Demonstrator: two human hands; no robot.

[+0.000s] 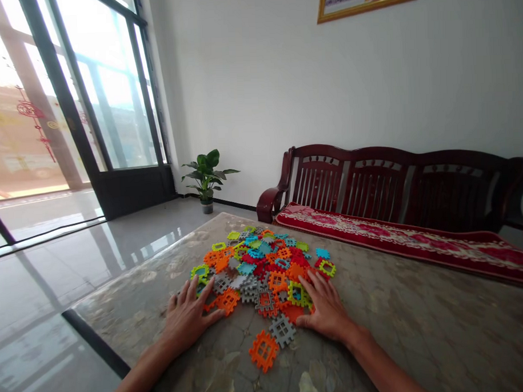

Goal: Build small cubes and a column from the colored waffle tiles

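Observation:
A loose heap of plastic interlocking building tiles [250, 289] in orange, grey, red, blue and lime green covers the middle of the table. My left hand [189, 312] lies spread at the heap's left side, its thumb by an orange tile [228, 300]. On the other side my right hand [328, 307] rests with fingers apart, close against a lime-green window tile [297, 294]. Neither hand grips anything. Nearer to me, between the forearms, an orange window tile [264, 351] lies flat beside a grey window tile [282, 331].
The table [403, 322] has a patterned cover. A dark red wooden bench [372, 183] with a red floral cushion [387, 237] stands behind it. A potted plant [206, 175] is by the wall, and a glass door [116, 98] is at the left.

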